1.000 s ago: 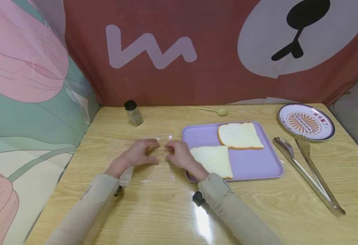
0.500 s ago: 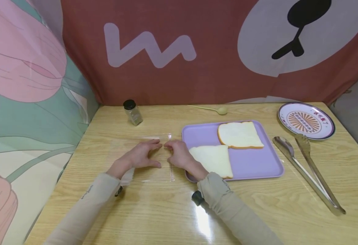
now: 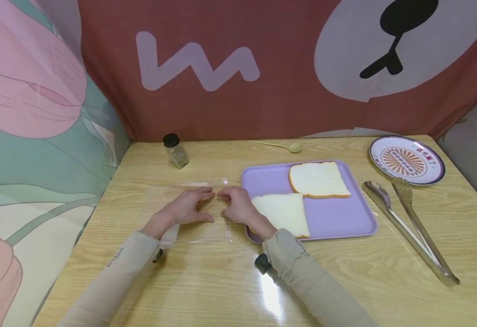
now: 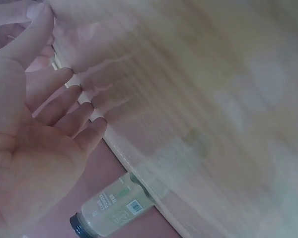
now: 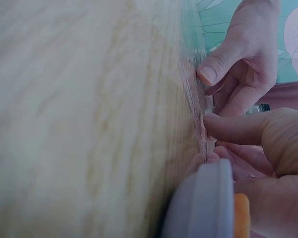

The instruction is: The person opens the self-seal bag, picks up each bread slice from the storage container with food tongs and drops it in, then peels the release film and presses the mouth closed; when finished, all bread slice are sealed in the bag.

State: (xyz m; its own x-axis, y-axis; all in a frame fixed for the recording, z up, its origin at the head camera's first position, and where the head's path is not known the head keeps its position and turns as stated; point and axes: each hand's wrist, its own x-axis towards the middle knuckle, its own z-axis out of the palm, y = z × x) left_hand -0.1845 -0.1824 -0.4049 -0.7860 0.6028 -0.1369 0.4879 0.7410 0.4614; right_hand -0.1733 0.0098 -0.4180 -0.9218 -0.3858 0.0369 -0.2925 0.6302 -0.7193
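Note:
A clear plastic bag (image 3: 205, 235) lies flat on the wooden table, its sealing strip (image 3: 228, 230) along the right side. My left hand (image 3: 187, 206) rests its fingertips on the bag, thumb spread away from the fingers. Just across from it, my right hand (image 3: 240, 206) touches the bag beside the strip, fingers bent and thumb apart from the index finger. The right wrist view has the right thumb (image 5: 236, 130) low at the film's edge, close to the left thumb (image 5: 213, 69). Part of the bag is hidden under the left hand.
Right of the hands is a purple tray (image 3: 332, 222) with two bread slices (image 3: 283, 213). A spice jar (image 3: 177, 152), a yellow spoon (image 3: 293, 147) and a patterned plate (image 3: 405, 161) stand farther back. Metal tongs (image 3: 414, 236) lie at the right.
The left hand has shifted very slightly toward the strip since the first frame. Both hands otherwise keep their places on the bag; the head view shifts slightly.

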